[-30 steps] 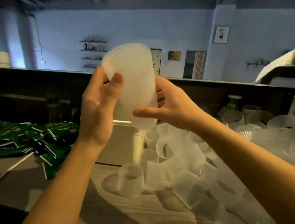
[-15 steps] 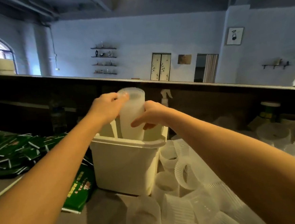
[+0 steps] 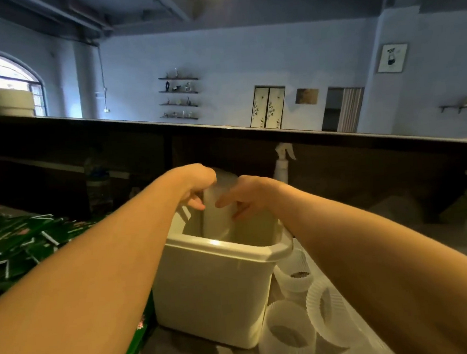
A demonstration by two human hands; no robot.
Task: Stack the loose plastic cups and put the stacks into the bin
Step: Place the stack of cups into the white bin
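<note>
Café/tea-shop counter area; dark bar ledge (image 3: 251, 130); wall shelves (image 3: 179, 97) (w/ ornaments).

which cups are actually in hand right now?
The translucent ribbed plastic cup stack, standing upright in the cream plastic bin, pinched between left hand and right hand. The loose cups lie right of the bin, untouched.

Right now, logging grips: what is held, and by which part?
Both hands, left hand and right hand, hold the cup stack by its upper sides, over the bin.
</note>
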